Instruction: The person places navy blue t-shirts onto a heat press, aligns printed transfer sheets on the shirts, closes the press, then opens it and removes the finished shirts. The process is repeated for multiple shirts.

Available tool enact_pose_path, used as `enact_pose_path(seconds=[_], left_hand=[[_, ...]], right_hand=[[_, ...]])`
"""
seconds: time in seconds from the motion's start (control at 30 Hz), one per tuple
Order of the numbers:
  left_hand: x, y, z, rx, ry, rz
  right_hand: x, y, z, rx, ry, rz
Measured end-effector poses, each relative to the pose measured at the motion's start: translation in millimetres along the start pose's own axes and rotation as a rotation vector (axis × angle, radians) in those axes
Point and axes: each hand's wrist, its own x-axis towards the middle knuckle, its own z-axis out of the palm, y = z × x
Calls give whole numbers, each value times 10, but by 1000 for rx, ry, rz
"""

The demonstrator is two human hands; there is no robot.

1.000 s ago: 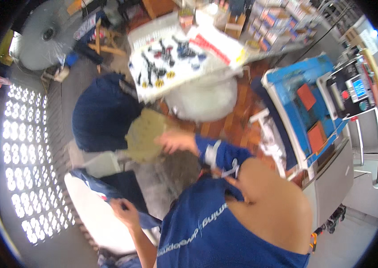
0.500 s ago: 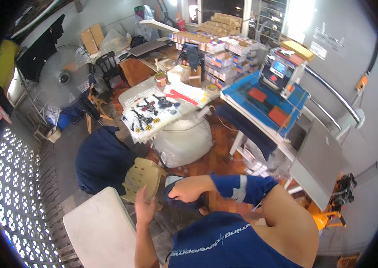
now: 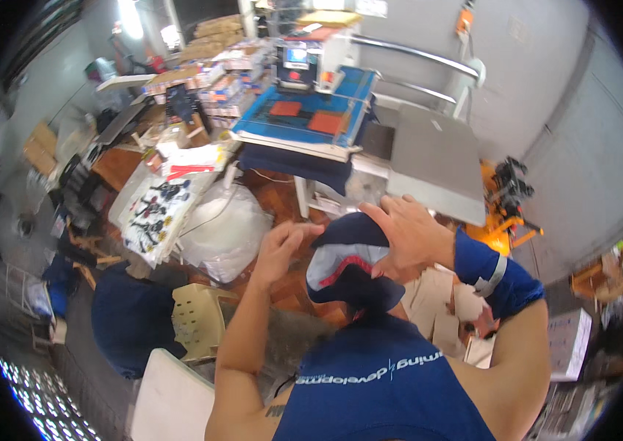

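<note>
In front of my chest is a navy cap (image 3: 348, 229). Its pale grey inside and a wavy red strip face up, and a dark part hangs toward my navy sleeveless top (image 3: 385, 375). My left hand (image 3: 282, 253) is closed, its fingertips pinching the cap's upper left edge. At the right side my right hand (image 3: 418, 231) grips the cap, thumb bent over it and fingers stretched along the top. A blue sleeve with a grey band (image 3: 495, 275) covers my right forearm. The right palm hides part of the cap.
Ahead, a machine with a small screen (image 3: 298, 62) stands on a blue-topped table (image 3: 260, 117) with red-orange pieces (image 3: 326, 121). Left are a sheet with dark cut-outs (image 3: 153, 213), a plastic-wrapped bundle (image 3: 227, 228) and a cream chair (image 3: 197, 323). Cardboard pieces (image 3: 429, 298) lie right, beside a grey panel (image 3: 436, 158).
My view has turned right. The cap has come up from beside the chair, opened toward me. My left hand, apart and empty before, now pinches its edge alongside my right hand.
</note>
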Motion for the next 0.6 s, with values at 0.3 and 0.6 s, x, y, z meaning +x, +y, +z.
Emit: enact_pose_path(seconds=[0.3, 0.6], left_hand=[[1262, -1446, 1547, 224, -458, -118], [1985, -1126, 1780, 164, -562, -62]], right_hand=[[-1036, 766, -128, 152, -56, 111], [-1725, 1818, -510, 706, 193, 538]])
